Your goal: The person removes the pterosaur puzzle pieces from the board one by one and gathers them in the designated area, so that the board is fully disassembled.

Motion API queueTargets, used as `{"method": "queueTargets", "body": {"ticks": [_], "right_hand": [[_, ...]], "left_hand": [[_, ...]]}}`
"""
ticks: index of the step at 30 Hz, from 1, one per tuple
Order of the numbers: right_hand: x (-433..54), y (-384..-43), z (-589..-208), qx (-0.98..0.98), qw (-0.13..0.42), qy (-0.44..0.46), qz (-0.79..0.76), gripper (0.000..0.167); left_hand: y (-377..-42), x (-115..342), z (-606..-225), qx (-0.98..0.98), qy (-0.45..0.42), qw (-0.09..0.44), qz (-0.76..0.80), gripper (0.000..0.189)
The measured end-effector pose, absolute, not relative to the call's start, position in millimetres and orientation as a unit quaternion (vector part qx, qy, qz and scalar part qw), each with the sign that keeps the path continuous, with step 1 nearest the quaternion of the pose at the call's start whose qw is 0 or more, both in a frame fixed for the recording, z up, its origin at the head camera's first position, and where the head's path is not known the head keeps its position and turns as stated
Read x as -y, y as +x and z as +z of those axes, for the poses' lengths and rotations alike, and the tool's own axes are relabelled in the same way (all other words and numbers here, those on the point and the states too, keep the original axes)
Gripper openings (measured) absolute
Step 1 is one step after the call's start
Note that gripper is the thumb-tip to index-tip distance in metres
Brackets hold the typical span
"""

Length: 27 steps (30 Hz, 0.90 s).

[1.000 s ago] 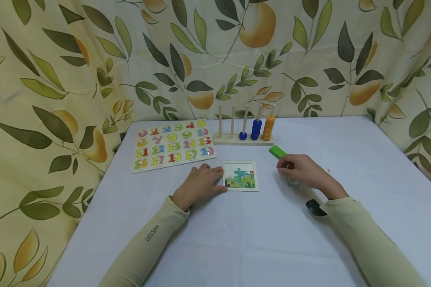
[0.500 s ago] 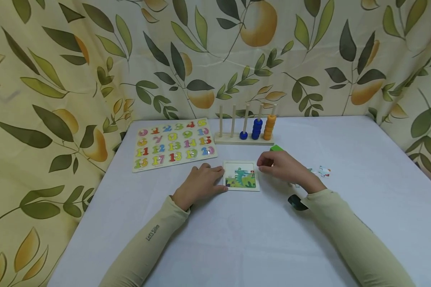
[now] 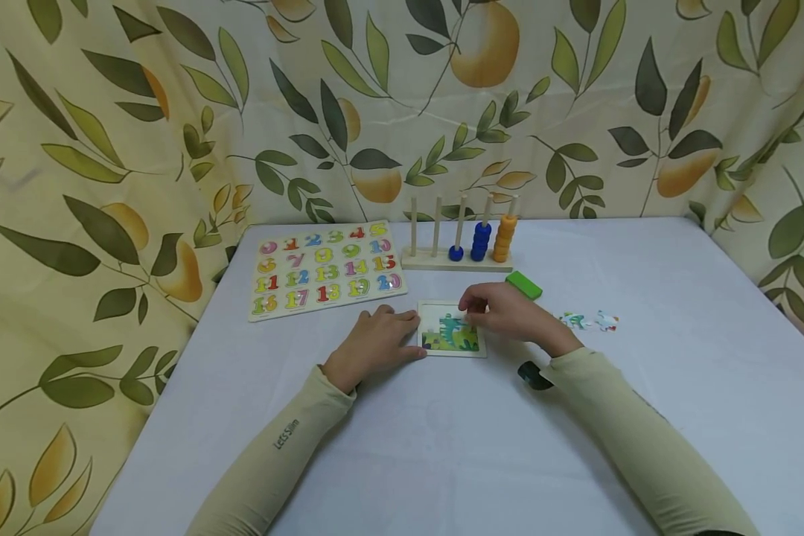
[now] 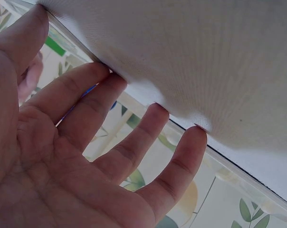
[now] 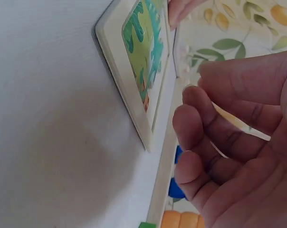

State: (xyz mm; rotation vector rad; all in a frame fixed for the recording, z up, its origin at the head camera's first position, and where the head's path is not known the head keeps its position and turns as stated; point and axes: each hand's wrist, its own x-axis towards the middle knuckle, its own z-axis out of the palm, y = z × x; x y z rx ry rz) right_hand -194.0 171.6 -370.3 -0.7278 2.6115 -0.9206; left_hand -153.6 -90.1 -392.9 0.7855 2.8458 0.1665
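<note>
A small square puzzle board [image 3: 452, 353] with a pale rim lies mid-table, partly filled with a green dinosaur picture. My left hand [image 3: 378, 342] rests at its left side, fingers relaxed; its fingertips [image 4: 198, 135] touch the white tabletop in the left wrist view. Over the board's upper right is my right hand [image 3: 505, 311], with thumb and index fingertip brought together. They appear to pinch a pale puzzle piece, mostly hidden by the fingers. Loose puzzle pieces [image 3: 605, 321] lie to the right of that hand.
A green block [image 3: 524, 285] sits behind the right hand. Further back stands a wooden peg counter [image 3: 455, 262] with blue and orange beads. The number board [image 3: 327, 272] lies at the back left. A patterned curtain [image 3: 402, 112] hangs behind the table.
My right hand has moved left from beside the loose pieces to above the puzzle board, uncovering the green block and loose pieces. The left hand has stayed in place.
</note>
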Motion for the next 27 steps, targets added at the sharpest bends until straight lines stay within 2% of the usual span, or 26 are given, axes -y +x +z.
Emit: {"method": "queueTargets", "body": {"ticks": [13, 27], "right_hand": [[-161.8, -198.6, -382.2, -0.903, 0.175, -0.249, -0.303, 0.032], [-160.1, -199.6, -387.7, -0.906, 0.170, -0.260, -0.289, 0.027]], "left_hand": [[-152.3, 88.0, -392.3, -0.959, 0.267, 0.083, 0.048, 0.067], [-150.0, 88.8, -388.9, -0.959, 0.267, 0.082, 0.050, 0.067]]}}
